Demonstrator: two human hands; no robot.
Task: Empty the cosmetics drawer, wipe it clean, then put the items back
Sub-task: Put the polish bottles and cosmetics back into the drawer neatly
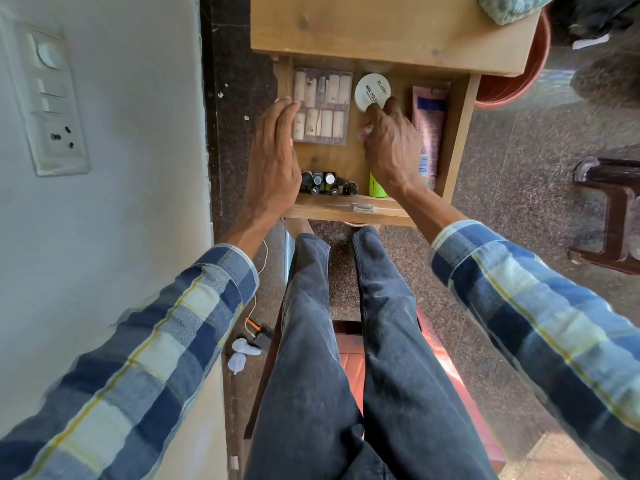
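Observation:
The wooden drawer (460, 133) is pulled open under the table top. A clear case of pale nail tips (322, 109) lies at its back left. Beside it is a white round nail polish tin (372, 90), and a pink tube (429, 129) lies along the right wall. Several dark nail polish bottles (329, 183) stand at the front, next to a lime green bottle (376, 187). My left hand (275, 161) hovers with straight fingers over the drawer's left edge, beside the clear case. My right hand (389, 143) has curled fingers and pinches the near edge of the tin.
A checked cloth (509, 6) lies on the wooden table top (381, 26). A wall with a switch plate (52, 109) is at the left. A reddish tub (512, 84) and a dark stool (609, 209) stand on the floor at the right. My legs reach under the drawer.

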